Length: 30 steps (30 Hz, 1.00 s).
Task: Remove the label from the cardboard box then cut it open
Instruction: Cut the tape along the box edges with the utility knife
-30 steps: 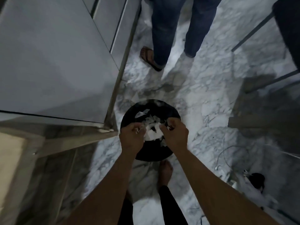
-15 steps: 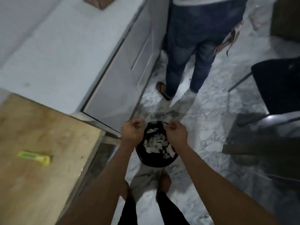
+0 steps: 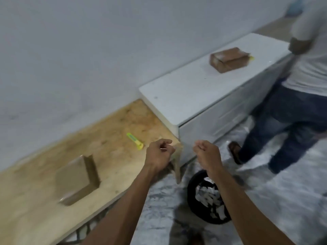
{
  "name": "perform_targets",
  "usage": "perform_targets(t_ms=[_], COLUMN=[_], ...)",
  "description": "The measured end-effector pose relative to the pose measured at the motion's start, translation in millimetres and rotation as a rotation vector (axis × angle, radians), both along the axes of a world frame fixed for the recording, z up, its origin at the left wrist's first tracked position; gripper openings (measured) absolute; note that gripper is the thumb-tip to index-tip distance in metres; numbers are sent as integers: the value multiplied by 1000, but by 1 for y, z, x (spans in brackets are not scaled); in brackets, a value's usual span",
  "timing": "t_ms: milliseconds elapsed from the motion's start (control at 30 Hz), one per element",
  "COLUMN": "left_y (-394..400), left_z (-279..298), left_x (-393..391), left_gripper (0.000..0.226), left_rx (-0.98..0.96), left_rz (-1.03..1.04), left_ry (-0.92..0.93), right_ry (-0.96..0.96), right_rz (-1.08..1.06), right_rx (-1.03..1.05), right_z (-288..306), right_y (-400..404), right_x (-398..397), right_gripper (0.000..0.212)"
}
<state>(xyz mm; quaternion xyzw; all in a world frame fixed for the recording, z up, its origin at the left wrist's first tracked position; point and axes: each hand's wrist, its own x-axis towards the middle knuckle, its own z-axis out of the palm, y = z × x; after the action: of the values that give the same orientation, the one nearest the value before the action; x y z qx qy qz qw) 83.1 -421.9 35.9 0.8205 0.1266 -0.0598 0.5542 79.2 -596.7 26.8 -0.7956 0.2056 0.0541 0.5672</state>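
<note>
A plain brown cardboard box [image 3: 77, 179] lies flat on the wooden table [image 3: 115, 156] at the left. A yellow-green utility knife [image 3: 135, 141] rests on the table beyond it, near the table's right corner. My left hand [image 3: 159, 156] hovers over that corner, just right of the knife, fingers curled, with a thin white scrap [image 3: 163, 148] pinched at the fingertips. My right hand [image 3: 207, 154] is raised beside it above the floor, fingers loosely curled, nothing visible in it. Below it on the floor stands a black bin [image 3: 192, 200] holding several white label scraps [image 3: 207, 195].
A white cabinet [image 3: 185, 96] adjoins the table on the right, with a second brown box [image 3: 229, 59] on top. Another person in jeans [image 3: 286, 121] stands at the cabinet's far end on the marble floor. A grey wall runs behind.
Both hands have risen from over the bin. My view has swung up and left from the bin and floor to the table, box and knife.
</note>
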Motion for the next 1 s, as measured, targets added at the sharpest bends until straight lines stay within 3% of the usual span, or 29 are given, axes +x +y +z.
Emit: perform_targets(t_ms=[67, 267, 533, 800, 1000], left_y=[42, 157, 252, 287, 311], left_z=[9, 13, -16, -36, -57], left_x=[-17, -83, -168, -162, -113], left_gripper=[15, 15, 12, 24, 43], left_rx=[-7, 32, 63, 121, 335], left_rz=[92, 323, 571, 691, 720], left_ry=[-25, -68, 2, 52, 96], right_ry=[-38, -79, 23, 32, -79], right_rz=[95, 324, 580, 667, 628], right_rx=[-29, -3, -9, -6, -90], right_z=[11, 17, -10, -28, -45], right_y=[37, 145, 259, 312, 324], right_x=[2, -18, -64, -43, 26], right_gripper=[26, 19, 17, 16, 19])
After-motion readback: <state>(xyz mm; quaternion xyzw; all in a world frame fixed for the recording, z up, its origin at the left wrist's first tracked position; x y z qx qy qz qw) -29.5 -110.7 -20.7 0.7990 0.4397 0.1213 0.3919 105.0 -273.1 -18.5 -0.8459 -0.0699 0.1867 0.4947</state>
